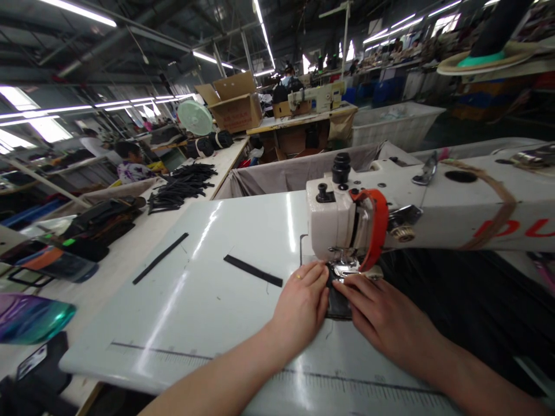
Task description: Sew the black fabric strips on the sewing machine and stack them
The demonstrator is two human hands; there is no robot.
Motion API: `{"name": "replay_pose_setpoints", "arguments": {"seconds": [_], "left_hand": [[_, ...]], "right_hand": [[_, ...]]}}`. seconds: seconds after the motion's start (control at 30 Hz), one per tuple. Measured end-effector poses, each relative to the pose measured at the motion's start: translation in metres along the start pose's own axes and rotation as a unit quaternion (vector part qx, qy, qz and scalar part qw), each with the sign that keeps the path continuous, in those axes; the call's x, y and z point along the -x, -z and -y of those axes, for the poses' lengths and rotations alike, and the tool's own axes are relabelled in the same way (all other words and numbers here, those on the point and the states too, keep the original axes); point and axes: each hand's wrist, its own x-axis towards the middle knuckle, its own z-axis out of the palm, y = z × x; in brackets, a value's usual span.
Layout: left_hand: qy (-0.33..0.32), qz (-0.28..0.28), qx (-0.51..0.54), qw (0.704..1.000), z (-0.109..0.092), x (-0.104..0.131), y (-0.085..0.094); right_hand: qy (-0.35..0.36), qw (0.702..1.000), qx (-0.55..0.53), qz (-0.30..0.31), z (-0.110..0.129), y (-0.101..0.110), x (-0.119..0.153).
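A small black fabric piece (339, 303) lies under the needle area of a white sewing machine (332, 214). My left hand (302, 300) presses on its left edge, fingers held together and bent, a ring on one finger. From the right, my right hand (381, 309) grips the same piece, its fingertips close to the metal presser foot (346, 270). The piece's far end is hidden by the foot and my fingers. Left of my hands, a short black strip (252, 270) rests on the pale machine table (208, 312), and a second black strip (160, 258) lies farther left.
An orange guard (376, 228) curves beside the needle. A printed ruler (173, 352) runs along the table's front. Black strips are piled (182, 186) on the left bench. Dark material (468, 289) spreads beneath the machine arm. Behind stand a cardboard box (236, 107) and another sewing machine (318, 97).
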Motion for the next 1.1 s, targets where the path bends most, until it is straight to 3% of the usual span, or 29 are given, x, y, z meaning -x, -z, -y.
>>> {"name": "replay_pose_setpoints", "arguments": {"seconds": [0.37,0.53,0.67,0.83,0.9,0.97,1.03,1.1], "left_hand": [[-0.009,0.015,0.002,1.0,-0.003,-0.001,0.004],[0.011,-0.008,0.064,0.998,-0.001,0.004,0.002],[0.1,-0.059,0.096,0.989,0.03,0.008,0.017],[0.234,-0.13,-0.06,0.962,0.081,0.004,0.045],[0.179,-0.104,-0.088,0.974,0.085,-0.006,0.043],[0.049,-0.027,-0.078,0.995,0.08,-0.023,0.034],[-0.067,0.055,-0.055,0.995,0.073,-0.041,0.024],[-0.112,0.092,-0.05,0.988,0.072,-0.055,0.021]], "right_hand": [[0.001,1.0,-0.016,0.007,0.0,0.001,-0.001],[0.0,1.0,-0.01,0.01,0.001,0.002,-0.001],[0.002,1.0,0.005,0.003,0.001,0.003,-0.001],[-0.005,1.0,-0.007,0.013,0.002,0.002,-0.001],[-0.009,1.0,-0.01,0.012,0.002,0.001,-0.001],[-0.009,1.0,-0.008,0.007,0.002,0.001,-0.001],[-0.003,1.0,-0.011,0.003,0.001,0.002,-0.001],[0.007,1.0,-0.022,0.004,0.001,0.003,0.0]]}}
